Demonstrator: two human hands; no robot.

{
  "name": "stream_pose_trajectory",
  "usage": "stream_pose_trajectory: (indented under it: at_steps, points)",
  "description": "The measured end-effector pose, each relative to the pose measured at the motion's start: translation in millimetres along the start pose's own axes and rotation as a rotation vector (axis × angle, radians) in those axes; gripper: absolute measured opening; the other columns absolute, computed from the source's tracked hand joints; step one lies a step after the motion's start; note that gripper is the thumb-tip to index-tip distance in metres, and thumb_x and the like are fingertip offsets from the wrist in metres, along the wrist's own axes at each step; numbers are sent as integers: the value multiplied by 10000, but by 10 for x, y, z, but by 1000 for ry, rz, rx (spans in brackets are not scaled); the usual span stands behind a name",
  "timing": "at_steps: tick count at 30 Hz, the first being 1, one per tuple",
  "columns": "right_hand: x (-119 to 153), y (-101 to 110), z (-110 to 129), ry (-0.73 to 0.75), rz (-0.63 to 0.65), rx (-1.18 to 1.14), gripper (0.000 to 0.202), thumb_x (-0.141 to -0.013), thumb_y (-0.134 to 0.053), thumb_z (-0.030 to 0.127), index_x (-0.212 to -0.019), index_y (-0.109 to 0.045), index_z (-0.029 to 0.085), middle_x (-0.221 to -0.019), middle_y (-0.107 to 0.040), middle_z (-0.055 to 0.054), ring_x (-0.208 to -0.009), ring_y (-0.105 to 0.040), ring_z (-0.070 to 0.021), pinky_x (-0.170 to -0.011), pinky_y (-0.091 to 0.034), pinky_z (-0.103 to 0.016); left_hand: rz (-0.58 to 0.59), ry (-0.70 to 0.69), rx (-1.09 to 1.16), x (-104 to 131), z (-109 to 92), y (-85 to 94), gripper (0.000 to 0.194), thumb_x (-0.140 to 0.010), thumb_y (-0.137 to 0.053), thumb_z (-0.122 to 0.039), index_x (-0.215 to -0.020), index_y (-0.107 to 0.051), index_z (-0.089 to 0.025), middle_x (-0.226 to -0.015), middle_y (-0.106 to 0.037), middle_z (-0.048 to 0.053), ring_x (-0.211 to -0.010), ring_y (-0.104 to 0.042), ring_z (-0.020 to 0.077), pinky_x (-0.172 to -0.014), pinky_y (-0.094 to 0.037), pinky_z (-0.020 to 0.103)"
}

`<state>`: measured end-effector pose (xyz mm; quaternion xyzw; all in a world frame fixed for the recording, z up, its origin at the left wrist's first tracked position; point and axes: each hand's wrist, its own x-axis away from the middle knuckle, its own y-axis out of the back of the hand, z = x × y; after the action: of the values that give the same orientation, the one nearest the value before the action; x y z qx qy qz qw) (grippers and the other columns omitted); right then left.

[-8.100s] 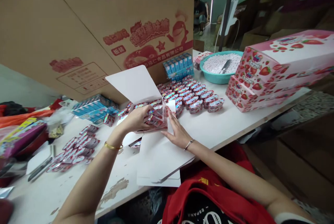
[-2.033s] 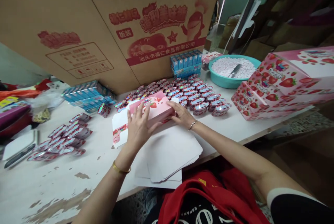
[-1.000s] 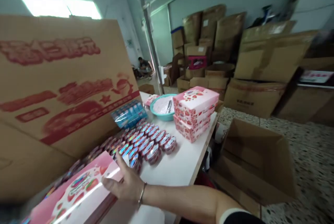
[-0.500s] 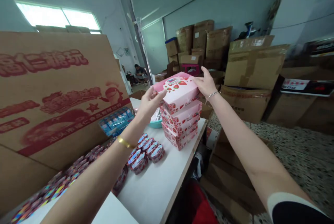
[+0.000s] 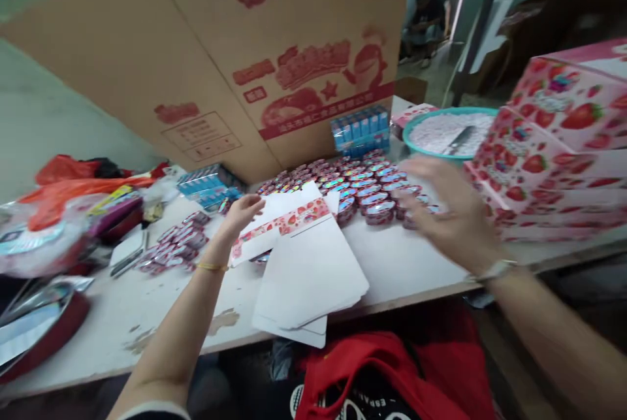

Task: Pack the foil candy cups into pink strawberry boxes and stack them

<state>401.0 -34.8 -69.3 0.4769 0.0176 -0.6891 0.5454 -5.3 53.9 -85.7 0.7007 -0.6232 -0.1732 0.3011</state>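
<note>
Closed pink strawberry-print boxes (image 5: 553, 103) stand stacked near the worktop's (image 5: 401, 266) right edge; white cardboard sheets (image 5: 308, 276) lie flat; left hand (image 5: 241, 215), right hand (image 5: 455, 221): grips apart.

Carton sheets (image 5: 313, 270): white, flat, overlapping in an uneven fan on the counter (image 5: 392, 270); nearest corners overhang its front edge.
Printed bands (image 5: 304, 216): pink with red strawberries, crossing the sheets' upper part.
Oval packs (image 5: 379, 210): red-patterned sides, shiny lids, in close rows behind and right of the sheets.
Pink boxes (image 5: 553, 96): strawberry-printed, stacked at right, partly out of view.
</note>
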Motion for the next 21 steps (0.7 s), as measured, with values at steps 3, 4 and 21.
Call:
stream_pose_trajectory:
  at_steps: [3, 4, 21]
  points:
    - [1, -1046, 96, 52, 231, -117, 362, -973, -492, 432, -1211, -639, 203, -1303, -600, -147, -1293, -516, -305, -1106, -424, -545, -157, 133, -64, -78, 750, 343, 509, -618, -760, -559, -878, -636, -139, -798, -671, 58, -774, -623, 202, -637, -435, 275]
    - [-10, -1375, 77, 27, 318, -104, 396, -972, -484, 441, -1230, -640, 185, -1348, -574, -165, -1342, -469, -310, -1130, -392, -535, -181, 148, -63, -105, 909, 377, 477, -610, -769, -531, -839, -624, -140, -767, -654, 51, -769, -604, 199, -643, -428, 280]
    - [-411, -2299, 77, -432, 530, -210, 883, -898, -342, 785, -1518, -370, 157, -1608, -277, -171, -1524, -124, -299, -1212, -231, -500, -245, -138, 832, -55, 723, 651, 400, -595, -831, -385, -848, -600, -180, -775, -667, -12, -639, -604, 110, -630, -511, 230]
